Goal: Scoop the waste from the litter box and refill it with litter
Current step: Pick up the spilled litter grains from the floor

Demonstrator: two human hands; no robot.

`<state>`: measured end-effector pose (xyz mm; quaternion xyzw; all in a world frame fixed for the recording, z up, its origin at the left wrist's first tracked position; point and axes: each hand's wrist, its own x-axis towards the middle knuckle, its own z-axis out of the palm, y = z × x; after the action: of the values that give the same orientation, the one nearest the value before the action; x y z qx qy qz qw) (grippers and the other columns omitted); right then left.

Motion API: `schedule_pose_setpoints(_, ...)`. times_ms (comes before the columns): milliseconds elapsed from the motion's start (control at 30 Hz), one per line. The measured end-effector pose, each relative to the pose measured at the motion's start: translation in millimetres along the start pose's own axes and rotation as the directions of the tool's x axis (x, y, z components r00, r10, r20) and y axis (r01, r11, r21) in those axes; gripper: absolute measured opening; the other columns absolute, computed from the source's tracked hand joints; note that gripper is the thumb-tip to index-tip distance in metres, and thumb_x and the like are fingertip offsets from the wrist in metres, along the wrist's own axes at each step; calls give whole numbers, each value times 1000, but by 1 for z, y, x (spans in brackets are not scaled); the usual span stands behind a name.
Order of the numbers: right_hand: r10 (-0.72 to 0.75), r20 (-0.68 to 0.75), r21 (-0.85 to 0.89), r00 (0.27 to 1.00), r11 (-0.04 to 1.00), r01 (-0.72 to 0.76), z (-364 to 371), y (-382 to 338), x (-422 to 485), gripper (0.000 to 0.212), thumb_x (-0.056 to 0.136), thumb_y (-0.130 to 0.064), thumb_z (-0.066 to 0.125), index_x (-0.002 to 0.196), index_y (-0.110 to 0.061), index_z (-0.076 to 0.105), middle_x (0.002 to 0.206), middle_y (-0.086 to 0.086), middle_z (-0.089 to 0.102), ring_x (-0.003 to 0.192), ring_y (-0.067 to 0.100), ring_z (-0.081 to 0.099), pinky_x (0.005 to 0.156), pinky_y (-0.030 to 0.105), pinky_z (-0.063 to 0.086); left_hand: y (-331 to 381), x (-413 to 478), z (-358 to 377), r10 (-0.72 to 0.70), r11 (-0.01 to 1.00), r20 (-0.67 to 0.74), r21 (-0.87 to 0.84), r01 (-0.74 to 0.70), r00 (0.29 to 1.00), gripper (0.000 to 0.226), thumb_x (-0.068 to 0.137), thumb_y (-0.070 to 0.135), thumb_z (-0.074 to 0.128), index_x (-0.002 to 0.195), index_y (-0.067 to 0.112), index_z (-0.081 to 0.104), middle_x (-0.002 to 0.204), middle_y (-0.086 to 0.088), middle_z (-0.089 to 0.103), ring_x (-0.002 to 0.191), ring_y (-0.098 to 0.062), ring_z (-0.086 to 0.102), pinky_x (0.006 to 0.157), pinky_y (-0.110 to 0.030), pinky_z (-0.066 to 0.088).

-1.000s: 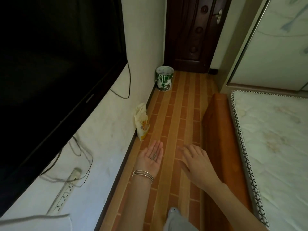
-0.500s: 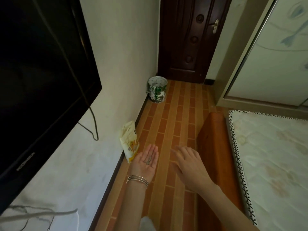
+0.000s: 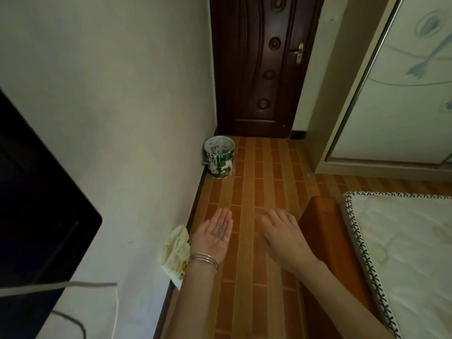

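Note:
My left hand [image 3: 212, 243] lies palm up and flat over the tiled floor, with a few small grey litter grains [image 3: 218, 232] resting in the palm. Thin silver bangles circle that wrist. Just to its right, my right hand [image 3: 281, 234] hovers palm down with its fingers spread and holds nothing. A pale yellow litter bag [image 3: 174, 253] leans against the wall at the skirting, partly behind my left wrist. Farther ahead, a green and white bucket [image 3: 219, 160] stands in the corner by the door. No litter box or scoop is in view.
A dark wooden door [image 3: 259, 64] closes off the end of the narrow floor strip. An orange bed frame [image 3: 320, 216] with a white mattress [image 3: 411, 253] lines the right side. A black TV [image 3: 36, 216] and its cables hang on the left wall, and a wardrobe [image 3: 403, 81] stands far right.
The view has moved forward along the wall: the bucket and door are nearer, and the bag has slid back beside my left wrist. Both hands keep the same pose.

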<state>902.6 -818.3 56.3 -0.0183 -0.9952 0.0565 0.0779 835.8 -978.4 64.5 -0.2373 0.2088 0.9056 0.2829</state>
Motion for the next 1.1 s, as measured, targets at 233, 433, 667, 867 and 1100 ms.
schedule_pose_setpoints(233,21,-14,15,1000,1000,-21,18,45,94,45,91,-38,44,135,-25,42,136,-2,46,128,19,40,107,44,33,24,93,51,-23,1000,7,3,23,1000,38,100,17,29,110,-4,58,109,-19,66,106,-28,59,81,-40,48)
schedule_pose_setpoints(433,22,3,1,1000,1000,-22,52,105,170,43,86,-35,58,127,-23,52,125,-1,55,117,21,52,97,43,42,28,187,86,-31,998,-35,-58,29,999,38,100,18,30,111,-5,58,106,-20,68,105,-29,60,79,-39,49)
schedule_pose_setpoints(667,-63,48,5,997,998,63,56,186,290,43,91,-36,52,131,-24,46,131,-1,50,122,21,47,102,44,37,32,292,168,2,993,-45,-118,-7,999,39,100,19,29,111,-5,57,109,-20,66,104,-30,59,82,-42,48)
schedule_pose_setpoints(867,-171,27,-21,985,985,172,53,232,389,44,90,-37,45,131,-22,48,133,2,50,124,22,46,104,46,36,46,368,223,62,986,-59,-150,-70,996,39,100,19,30,111,-4,59,111,-19,66,109,-29,58,87,-40,47)
schedule_pose_setpoints(1100,-178,60,2,982,984,178,90,265,477,44,91,-38,40,132,-23,46,140,2,44,131,24,39,106,47,34,73,454,249,45,974,-121,-216,-70,992,42,100,19,26,106,-6,59,111,-20,64,105,-29,57,90,-38,44)
